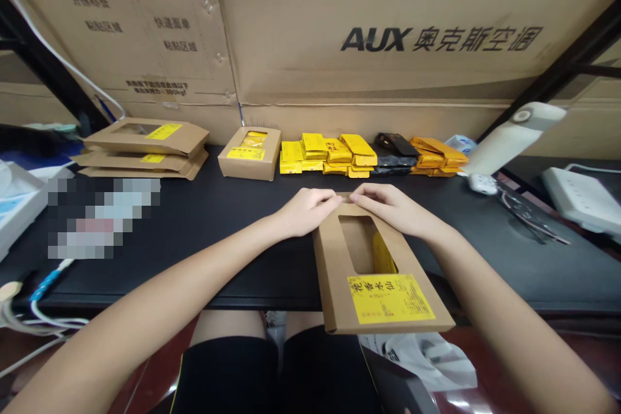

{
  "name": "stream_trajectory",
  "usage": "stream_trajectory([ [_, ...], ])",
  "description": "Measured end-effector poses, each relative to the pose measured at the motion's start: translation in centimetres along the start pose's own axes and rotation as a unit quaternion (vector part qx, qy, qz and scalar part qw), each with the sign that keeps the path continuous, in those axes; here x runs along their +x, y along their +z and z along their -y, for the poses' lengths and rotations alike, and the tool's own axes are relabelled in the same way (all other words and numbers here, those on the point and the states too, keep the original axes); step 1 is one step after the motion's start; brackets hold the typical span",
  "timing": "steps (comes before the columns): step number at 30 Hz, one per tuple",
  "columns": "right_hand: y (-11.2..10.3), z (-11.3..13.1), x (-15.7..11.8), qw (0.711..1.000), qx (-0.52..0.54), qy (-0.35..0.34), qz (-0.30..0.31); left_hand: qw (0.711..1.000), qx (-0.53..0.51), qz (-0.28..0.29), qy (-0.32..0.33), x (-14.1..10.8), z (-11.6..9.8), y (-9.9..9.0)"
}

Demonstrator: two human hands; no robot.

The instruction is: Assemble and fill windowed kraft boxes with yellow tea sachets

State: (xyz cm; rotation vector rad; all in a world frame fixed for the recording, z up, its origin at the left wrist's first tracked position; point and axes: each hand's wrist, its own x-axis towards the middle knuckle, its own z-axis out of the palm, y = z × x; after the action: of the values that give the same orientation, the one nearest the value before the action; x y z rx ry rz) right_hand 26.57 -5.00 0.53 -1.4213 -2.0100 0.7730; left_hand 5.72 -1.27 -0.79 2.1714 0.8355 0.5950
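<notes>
A brown cardboard box (334, 272) with a cut-out window and a yellow label lies at the table's front edge, its near end jutting past it. Through the window a yellow packet (383, 252) shows inside. My left hand (310, 210) grips the far left corner of the box, fingers curled at its end. On the far right corner, my right hand (388, 207) is closed in the same way. Both thumbs point toward each other along the far edge. Whether the end flap is fully tucked in is hidden by the fingers.
Behind the hands stand a smaller windowed box (250, 168), yellow packets (334, 149), black packets (395, 154) and orange packets (436, 155). Stacked flat boxes (116, 139) lie at left. At right are a white bottle (509, 139), glasses (528, 220) and a power strip (577, 200).
</notes>
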Motion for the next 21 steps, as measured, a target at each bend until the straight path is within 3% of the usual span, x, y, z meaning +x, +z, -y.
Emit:
stream_trajectory([
  [21,-0.26,0.24,-0.75,0.997,-0.071,-0.009,-0.012,1.000,0.003,0.000,0.004,0.01,-0.01,0.06],
])
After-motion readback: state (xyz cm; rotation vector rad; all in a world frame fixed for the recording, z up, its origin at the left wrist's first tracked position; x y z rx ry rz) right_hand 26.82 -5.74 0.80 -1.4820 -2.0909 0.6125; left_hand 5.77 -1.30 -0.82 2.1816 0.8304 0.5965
